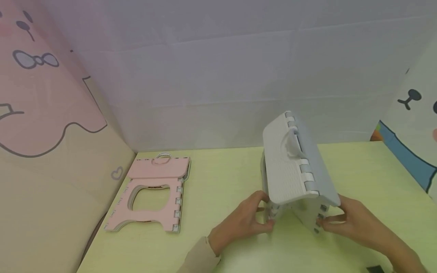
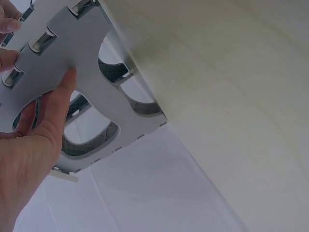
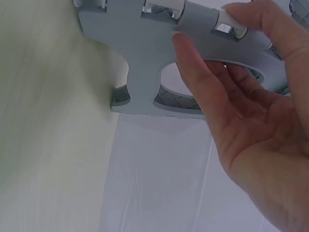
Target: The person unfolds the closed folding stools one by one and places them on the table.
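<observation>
Two-handedly gripped the half-folded grey stool (image 1: 281, 167) with left fingers (image 2: 62, 99) and right fingers (image 3: 203, 79) at opposite sides, seemingly for balance.

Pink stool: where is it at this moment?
In the head view, the pink stool lies flat at the left of the table, left of the grey stool.

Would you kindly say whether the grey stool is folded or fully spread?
Neither: the grey stool is partly open, its top panels peaked roof-like.
</observation>
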### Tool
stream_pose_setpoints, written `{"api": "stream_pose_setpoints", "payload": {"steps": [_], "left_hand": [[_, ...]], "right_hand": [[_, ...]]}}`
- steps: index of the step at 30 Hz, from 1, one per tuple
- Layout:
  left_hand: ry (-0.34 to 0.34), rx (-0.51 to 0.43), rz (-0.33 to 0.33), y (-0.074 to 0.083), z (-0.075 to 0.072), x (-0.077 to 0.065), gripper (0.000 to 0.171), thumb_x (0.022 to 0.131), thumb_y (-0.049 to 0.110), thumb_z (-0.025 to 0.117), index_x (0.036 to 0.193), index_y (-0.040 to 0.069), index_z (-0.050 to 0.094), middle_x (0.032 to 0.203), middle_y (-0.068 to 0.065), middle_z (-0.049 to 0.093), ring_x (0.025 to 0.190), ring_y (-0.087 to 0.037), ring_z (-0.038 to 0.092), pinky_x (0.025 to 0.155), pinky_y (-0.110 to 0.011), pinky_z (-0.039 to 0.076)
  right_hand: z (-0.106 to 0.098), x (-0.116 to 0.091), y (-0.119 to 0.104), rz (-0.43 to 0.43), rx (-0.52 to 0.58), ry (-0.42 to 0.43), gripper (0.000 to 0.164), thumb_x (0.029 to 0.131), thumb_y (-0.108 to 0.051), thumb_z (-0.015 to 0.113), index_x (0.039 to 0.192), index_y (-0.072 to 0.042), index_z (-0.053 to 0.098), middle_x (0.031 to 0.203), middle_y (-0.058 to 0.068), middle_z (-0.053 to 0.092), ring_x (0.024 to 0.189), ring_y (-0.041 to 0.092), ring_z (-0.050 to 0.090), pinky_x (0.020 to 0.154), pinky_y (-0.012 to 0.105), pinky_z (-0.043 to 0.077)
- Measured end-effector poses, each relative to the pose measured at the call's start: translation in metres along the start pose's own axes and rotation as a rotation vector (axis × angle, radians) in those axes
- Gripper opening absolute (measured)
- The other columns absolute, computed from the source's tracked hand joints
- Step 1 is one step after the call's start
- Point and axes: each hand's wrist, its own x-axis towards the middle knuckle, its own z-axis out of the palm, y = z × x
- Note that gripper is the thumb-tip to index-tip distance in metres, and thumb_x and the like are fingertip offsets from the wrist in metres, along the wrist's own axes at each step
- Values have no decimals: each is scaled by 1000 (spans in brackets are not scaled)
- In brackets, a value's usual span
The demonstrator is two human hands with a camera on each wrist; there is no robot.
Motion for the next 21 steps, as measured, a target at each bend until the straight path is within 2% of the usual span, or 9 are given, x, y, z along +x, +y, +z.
{"api": "stream_pose_setpoints", "payload": {"steps": [11, 21], "left_hand": [[0, -8, -12, 1, -3, -1, 52, 83, -2, 76, 125, 3, 46, 123, -8, 56, 123, -13, 56, 92, -14, 51], [1, -5, -12, -1, -5, -2, 51, 84, -3, 76, 125, 2, 47, 123, -9, 57, 124, -14, 57, 91, -15, 52]], "right_hand": [[-2, -2, 3, -37, 13, 7, 71, 79, 7, 84, 141, -13, 55, 128, -23, 60, 109, -7, 60, 67, 31, 63], [-4, -2, -1, -12, 23, -12, 70, 83, 2, 83, 145, -8, 52, 130, -26, 58, 109, -4, 61, 69, 32, 63]]}}
